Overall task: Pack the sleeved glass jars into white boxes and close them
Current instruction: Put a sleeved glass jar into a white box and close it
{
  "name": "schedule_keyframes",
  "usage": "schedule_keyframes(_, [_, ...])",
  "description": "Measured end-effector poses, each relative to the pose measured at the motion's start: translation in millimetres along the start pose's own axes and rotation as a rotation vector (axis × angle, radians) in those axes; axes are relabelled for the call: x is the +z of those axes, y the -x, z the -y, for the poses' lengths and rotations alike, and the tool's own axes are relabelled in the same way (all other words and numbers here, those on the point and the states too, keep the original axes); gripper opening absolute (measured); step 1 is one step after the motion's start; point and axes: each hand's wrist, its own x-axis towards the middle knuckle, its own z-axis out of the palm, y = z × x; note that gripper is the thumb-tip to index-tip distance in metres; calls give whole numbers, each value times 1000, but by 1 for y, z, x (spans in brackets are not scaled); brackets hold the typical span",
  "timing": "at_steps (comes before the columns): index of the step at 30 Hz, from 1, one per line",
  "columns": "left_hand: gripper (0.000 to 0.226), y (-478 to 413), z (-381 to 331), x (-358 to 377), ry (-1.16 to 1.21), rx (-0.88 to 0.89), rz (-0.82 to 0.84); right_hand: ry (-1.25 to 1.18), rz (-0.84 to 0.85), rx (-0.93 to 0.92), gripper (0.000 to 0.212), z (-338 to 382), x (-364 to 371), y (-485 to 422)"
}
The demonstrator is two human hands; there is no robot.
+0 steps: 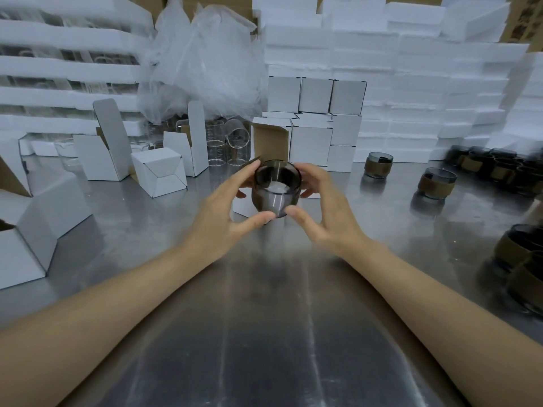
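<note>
- Head view: the left hand (226, 207) and right hand (320, 207) both curl around a smoky glass jar (276, 192), with thumbs on its near side and fingers on its far side.
- The jar is upright over a white box (242, 209) on the steel bench (264, 333). I cannot tell whether it sits inside.
- Right of the jar, two sleeved jars (436, 183) stand apart.
- Left of the jar are open boxes (158, 174), and behind it are stacked closed boxes (314, 95).

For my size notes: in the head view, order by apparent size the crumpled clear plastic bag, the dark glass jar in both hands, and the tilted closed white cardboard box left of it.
1. crumpled clear plastic bag
2-3. tilted closed white cardboard box, dark glass jar: alike; jar nearer, so unranked.
</note>
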Motion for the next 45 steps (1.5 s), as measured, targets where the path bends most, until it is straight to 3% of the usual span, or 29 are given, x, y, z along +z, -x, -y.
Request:
schedule_keyframes(9, [73,-2,-2,-5,112,-104,51,-737,24,488,34,13,16,-8])
schedule_keyframes(13, [58,-2,-3,-4,273,-243,1,-944,62,708,46,12,17,-13])
schedule_keyframes(17, [52,-3,0,-4,328,-300,-20,-1114,181,748,26,9,16,-9])
schedule_keyframes(22, [35,-3,5,-5,290,-316,-17,-1087,219,746,17,13,14,-10])
schedule_keyframes(26, [55,-1,7,-5,172,-310,47,-951,149,711,10,18,12,-16])
schedule_keyframes(29, [42,-3,4,-4,123,-246,-18,-961,63,667,22,21,8,-24])
schedule_keyframes(33, [19,-6,6,-7,-189,-160,-70,-892,-88,721,19,28,3,-30])
schedule_keyframes(37, [45,-2,4,-1,-407,-143,115,-824,-106,869,21,29,-2,-31])
schedule_keyframes(41, [39,-1,-2,0,-433,-117,95,-927,-147,955,11,30,-11,-36])
schedule_keyframes(45, [32,-1,-2,0,-366,-98,9,-951,-202,900,13,31,-20,-41])
